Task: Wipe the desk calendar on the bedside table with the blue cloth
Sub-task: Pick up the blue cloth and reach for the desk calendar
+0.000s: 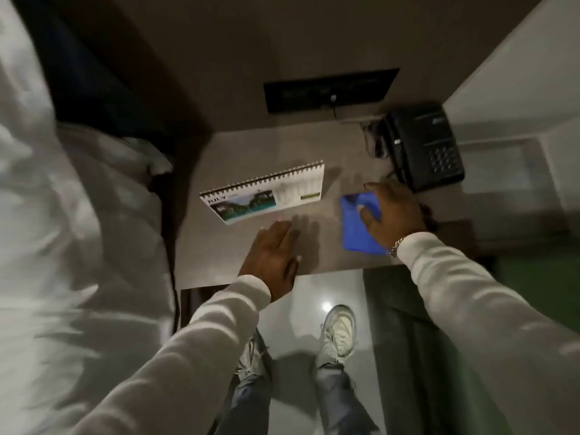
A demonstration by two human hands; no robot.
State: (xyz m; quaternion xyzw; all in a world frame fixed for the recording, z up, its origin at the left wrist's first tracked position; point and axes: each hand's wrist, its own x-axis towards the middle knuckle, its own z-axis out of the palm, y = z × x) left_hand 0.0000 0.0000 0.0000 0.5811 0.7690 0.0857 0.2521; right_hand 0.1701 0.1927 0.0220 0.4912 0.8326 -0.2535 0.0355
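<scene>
The table (251,152) top looks matt and smooth, grey-brown, while the floor (295,312) is glossy and throws back a light spot. The calendar (263,193) is glossy printed paper on a wire spiral; the cloth (356,229) is soft blue fabric. The phone (423,146) is dark matt plastic, the sleeves (470,309) pale knit cloth.

Blue cloth (361,226); black phone (423,147); calendar (266,193) seemingly white.

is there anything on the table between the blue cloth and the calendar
Nothing visible. Bare tabletop separates the blue cloth, under the right hand, from the desk calendar. The left hand sits nearer the front edge.
</scene>
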